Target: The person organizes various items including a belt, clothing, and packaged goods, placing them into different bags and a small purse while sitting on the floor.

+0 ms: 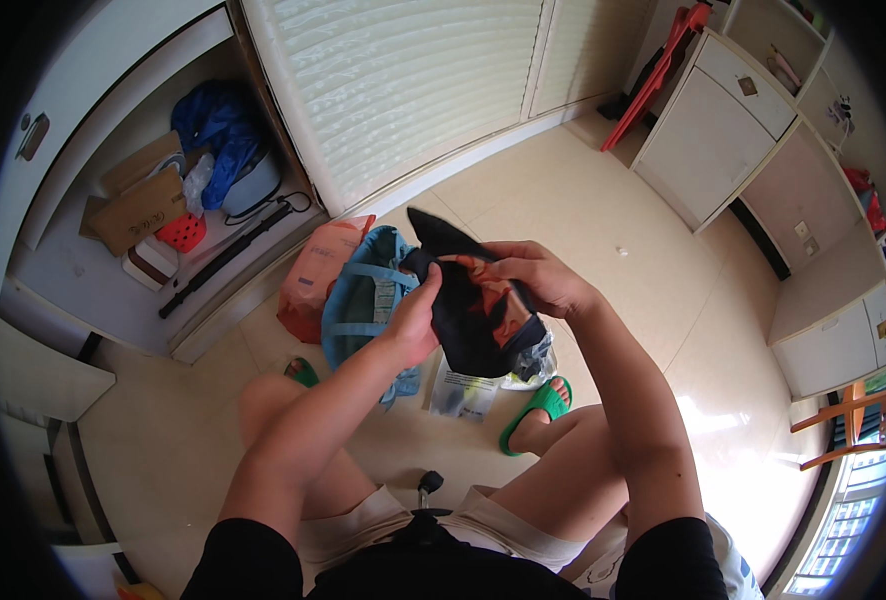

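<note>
Both hands hold a black fabric item (462,330) with an orange patterned part, in front of me above the floor. Its exact kind is unclear; a dark pointed flap sticks up at its far end. My left hand (415,319) grips the near left edge, thumb on top. On the right side, my right hand (537,277) pinches the orange part between thumb and fingers. Below and left of the item stands a light blue tote bag (349,300) with its handles up. Partly under the item lie a clear-and-white plastic pouch (462,394) bearing writing and a clear plastic bag (533,364).
Beside the tote is an orange plastic bag (319,274). To the left, an open cabinet (60,262) holds cardboard (139,210), a blue plastic bag (222,135) and a black pole (225,259). My feet wear green slippers (537,412). A red folding chair (657,79) leans at far right.
</note>
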Demonstrator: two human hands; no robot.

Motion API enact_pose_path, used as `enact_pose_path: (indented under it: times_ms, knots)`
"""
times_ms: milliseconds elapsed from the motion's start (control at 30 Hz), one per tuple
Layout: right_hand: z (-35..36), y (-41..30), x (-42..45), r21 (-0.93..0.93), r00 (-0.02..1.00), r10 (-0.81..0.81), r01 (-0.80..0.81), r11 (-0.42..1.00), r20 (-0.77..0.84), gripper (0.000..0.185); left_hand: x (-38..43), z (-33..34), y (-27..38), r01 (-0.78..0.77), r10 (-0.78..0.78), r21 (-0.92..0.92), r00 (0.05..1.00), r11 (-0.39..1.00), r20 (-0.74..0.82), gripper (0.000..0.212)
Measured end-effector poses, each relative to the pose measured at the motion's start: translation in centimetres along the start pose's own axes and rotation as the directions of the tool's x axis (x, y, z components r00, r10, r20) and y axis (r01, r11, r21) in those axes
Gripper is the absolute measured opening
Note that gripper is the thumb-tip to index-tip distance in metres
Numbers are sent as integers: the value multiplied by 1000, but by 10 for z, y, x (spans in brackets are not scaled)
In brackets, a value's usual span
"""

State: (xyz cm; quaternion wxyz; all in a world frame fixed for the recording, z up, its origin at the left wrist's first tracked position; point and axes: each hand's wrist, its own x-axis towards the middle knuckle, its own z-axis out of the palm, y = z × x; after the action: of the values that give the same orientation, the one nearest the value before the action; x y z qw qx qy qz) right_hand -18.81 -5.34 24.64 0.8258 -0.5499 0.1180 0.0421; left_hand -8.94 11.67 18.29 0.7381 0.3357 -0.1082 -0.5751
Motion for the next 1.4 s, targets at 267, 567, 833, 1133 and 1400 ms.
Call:
enact_pose_path:
  times_ms: [267,567,833,1133,1400]
  knots:
    - [-42,-6,-25,45,991,-51,56,997,-123,40,-21,-3,23,60,-46,-121,992,991,119,65]
    - [-29,-12,-28,65,997,-76,75,995,20,67,-25,-7,30,145,-114,-186,979,972,168,67]
    - [-21,-19,-31,-265,994,-44,68,962,96,78,-25,1,33,167,-131,-172,970,971,203,70]
    - [54,-7,-12,-813,968,124,111,571,219,70,-22,4,18,0,0,-37,1000,999,3,45]
    - [6,7,-2,-578,963,-253,157,801,-90,52,-27,4,37,-116,119,-158,993,981,13,47]
